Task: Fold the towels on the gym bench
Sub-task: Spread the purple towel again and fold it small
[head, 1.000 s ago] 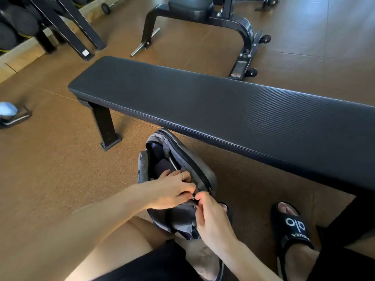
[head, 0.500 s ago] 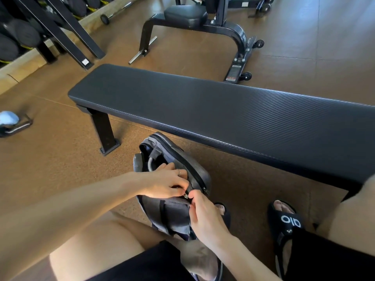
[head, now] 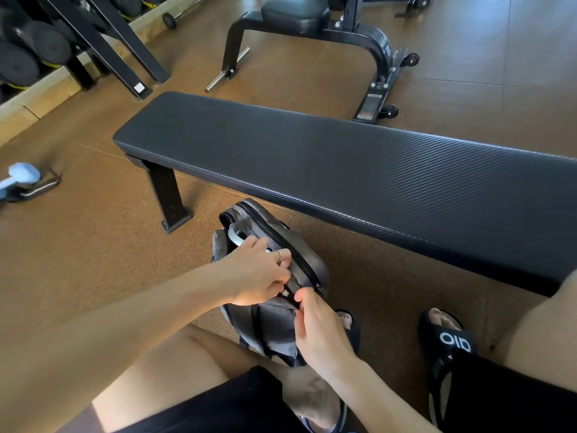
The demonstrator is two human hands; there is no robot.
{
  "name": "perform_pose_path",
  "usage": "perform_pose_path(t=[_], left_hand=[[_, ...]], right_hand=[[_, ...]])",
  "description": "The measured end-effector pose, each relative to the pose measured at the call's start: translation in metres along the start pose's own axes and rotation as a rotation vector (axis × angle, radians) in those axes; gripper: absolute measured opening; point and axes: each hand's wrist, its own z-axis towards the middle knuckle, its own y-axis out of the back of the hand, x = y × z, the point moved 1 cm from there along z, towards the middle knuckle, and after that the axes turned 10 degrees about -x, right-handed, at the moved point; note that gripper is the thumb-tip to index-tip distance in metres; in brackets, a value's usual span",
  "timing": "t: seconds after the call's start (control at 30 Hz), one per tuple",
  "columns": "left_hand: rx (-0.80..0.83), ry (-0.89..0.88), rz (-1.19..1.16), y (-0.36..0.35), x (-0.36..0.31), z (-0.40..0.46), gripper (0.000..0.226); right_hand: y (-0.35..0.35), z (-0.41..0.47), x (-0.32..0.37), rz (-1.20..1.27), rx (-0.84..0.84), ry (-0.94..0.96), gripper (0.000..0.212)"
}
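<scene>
There is only one camera. It sits on the person's head and looks forward and down. Closest to it, at the bottom of the picture, are the person's knees and arms. A little farther off are the two hands on a grey bag [head: 274,276] on the floor. The long black bench [head: 359,170] stretches across the middle. At the top, farthest away, is other gym gear. The wide lens bends straight lines.

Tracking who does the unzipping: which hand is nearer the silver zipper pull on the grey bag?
Left. The left hand has its fingertips right at the zipper pull on the grey bag; the right hand grips the fabric just below it.
</scene>
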Motion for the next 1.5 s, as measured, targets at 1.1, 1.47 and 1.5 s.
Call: perform_pose_path(t=[1.1, 1.47, 1.5], left_hand=[[-0.224, 0.912, -0.519, -0.050, 0.123, -0.024, 0.023], [-0.203, 1.002, -0.524, -0.071, 0.147, -0.020, 0.019], [-0.193, 1.024, -0.507, -0.080, 0.151, -0.019, 0.015]], right_hand=[[0.007, 0.026, 0.020, -0.278, -0.079, 0.172, 0.032], [-0.012, 0.089, 0.041, -0.374, 0.013, 0.366, 0.019], [-0.010, 0.090, 0.038, -0.340, 0.022, 0.362, 0.021]])
